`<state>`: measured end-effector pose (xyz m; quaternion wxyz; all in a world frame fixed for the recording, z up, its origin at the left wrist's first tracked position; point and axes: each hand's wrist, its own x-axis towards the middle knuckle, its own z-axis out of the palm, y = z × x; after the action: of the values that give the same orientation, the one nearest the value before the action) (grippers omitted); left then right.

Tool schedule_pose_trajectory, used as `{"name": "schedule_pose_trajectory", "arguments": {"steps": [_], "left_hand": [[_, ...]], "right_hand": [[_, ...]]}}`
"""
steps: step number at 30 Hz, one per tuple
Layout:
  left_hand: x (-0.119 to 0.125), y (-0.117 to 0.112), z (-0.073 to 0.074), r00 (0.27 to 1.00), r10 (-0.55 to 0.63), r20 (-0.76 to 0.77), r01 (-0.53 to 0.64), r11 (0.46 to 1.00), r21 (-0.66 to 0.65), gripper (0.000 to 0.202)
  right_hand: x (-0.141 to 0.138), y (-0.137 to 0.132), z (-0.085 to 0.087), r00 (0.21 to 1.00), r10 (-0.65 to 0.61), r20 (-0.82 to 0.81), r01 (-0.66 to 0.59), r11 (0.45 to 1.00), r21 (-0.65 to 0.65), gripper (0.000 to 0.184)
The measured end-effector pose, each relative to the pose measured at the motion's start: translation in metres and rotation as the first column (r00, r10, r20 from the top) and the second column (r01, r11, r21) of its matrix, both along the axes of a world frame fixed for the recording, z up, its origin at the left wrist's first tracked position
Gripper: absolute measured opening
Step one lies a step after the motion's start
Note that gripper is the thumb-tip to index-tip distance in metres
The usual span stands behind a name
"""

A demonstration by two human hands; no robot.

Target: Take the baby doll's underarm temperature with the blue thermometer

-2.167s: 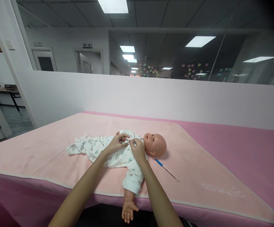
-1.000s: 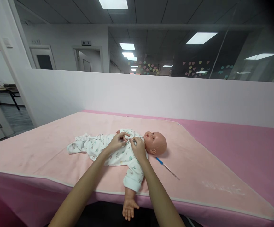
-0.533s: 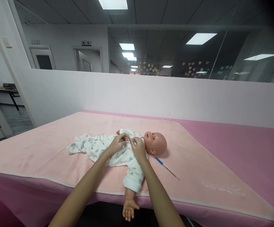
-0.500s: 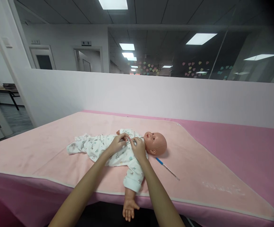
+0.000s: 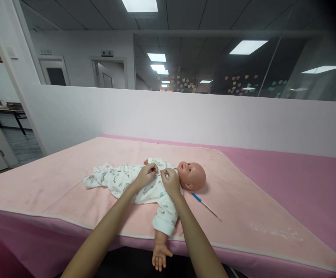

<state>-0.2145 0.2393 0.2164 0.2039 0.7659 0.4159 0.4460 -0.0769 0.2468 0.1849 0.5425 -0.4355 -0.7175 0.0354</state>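
Note:
A baby doll [image 5: 191, 175] lies on its back in a white patterned romper [image 5: 152, 193], head to the right. Over the chest, my left hand [image 5: 146, 176] curls its fingers in a pinch on the romper's front. Just to the right, near the neck, my right hand [image 5: 171, 181] pinches the romper too, thumb against fingers. A small gap separates the two sets of fingertips. Whatever fastening lies there is too small to make out. The doll's near arm [image 5: 159, 251] hangs past the front edge, palm up.
A thermometer with a blue end [image 5: 205, 206] lies beside the doll's head. Under everything spreads a peach mat [image 5: 251, 204] with a pale border, over a pink cover [image 5: 307, 173]. A white low wall [image 5: 185, 117] with glass above stands behind.
My hands have drawn slightly apart at the doll's chest, where the fingertips were nearly meeting. The whole view has shifted a little; the doll and thermometer lie as before.

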Motion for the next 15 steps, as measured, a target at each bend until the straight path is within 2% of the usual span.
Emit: {"name": "schedule_pose_trajectory", "arguments": {"steps": [5,15], "left_hand": [[-0.0013,0.0025,-0.0019,0.987,0.09,-0.134,-0.075,0.991,0.111,0.012],[0.0002,0.0036,-0.004,0.961,0.153,-0.231,-0.112,0.977,0.182,0.01]], "right_hand": [[0.0,-0.0002,-0.0003,1.0,0.0,-0.006,0.0,1.0,-0.002,0.021],[-0.0004,0.001,-0.0011,1.0,-0.002,-0.006,0.002,1.0,0.001,0.019]]}}
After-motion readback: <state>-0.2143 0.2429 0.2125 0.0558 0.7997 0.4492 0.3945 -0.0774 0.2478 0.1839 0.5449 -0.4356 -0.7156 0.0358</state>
